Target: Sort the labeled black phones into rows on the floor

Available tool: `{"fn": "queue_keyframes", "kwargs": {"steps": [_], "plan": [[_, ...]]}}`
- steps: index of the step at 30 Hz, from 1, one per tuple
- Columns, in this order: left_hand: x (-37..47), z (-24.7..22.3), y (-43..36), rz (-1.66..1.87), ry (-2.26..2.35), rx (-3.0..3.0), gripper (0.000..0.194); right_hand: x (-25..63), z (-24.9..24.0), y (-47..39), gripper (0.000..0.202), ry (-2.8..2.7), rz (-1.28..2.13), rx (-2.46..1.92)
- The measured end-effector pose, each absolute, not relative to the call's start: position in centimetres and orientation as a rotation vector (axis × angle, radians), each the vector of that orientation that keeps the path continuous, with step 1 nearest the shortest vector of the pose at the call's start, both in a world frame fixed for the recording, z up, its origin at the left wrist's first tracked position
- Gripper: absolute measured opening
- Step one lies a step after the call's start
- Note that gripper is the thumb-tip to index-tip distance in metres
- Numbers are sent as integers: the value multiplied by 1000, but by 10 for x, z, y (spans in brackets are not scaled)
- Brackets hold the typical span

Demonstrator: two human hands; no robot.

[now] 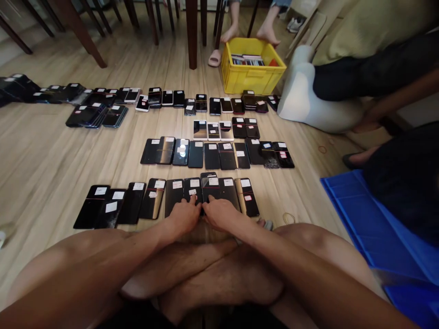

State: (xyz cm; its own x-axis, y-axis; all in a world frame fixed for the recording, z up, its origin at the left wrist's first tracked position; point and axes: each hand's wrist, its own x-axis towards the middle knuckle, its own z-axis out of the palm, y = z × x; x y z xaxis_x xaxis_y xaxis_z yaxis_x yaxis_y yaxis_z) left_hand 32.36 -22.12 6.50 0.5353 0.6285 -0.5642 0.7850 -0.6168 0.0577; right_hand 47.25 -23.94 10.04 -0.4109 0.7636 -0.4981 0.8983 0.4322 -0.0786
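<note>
My left hand (185, 214) and right hand (220, 213) on near-row phones (192, 183), can't tell if fingers (193, 199) grip, farther phone rows (211, 157) between me and yellow crate (252, 78), blue plastic (360, 201) right.

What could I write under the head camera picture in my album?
Two hands on labelled phones in the nearest row on the floor, with a yellow crate beyond.

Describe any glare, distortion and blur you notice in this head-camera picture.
Head view: white glare marks a glossy, dark, rectangular phone in the row beyond the nearest; head view: a dark brown wooden table leg at upper left slants, probably lens distortion; head view: the blue plastic-looking sheet softens toward the lower right corner.
</note>
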Motion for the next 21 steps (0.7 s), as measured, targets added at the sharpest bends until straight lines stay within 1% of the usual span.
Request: {"fn": "queue_keyframes", "kwargs": {"steps": [21], "plan": [[324, 68, -222, -733, 1179, 2477, 50, 472, 103, -238, 34, 2290, -499, 1411]]}}
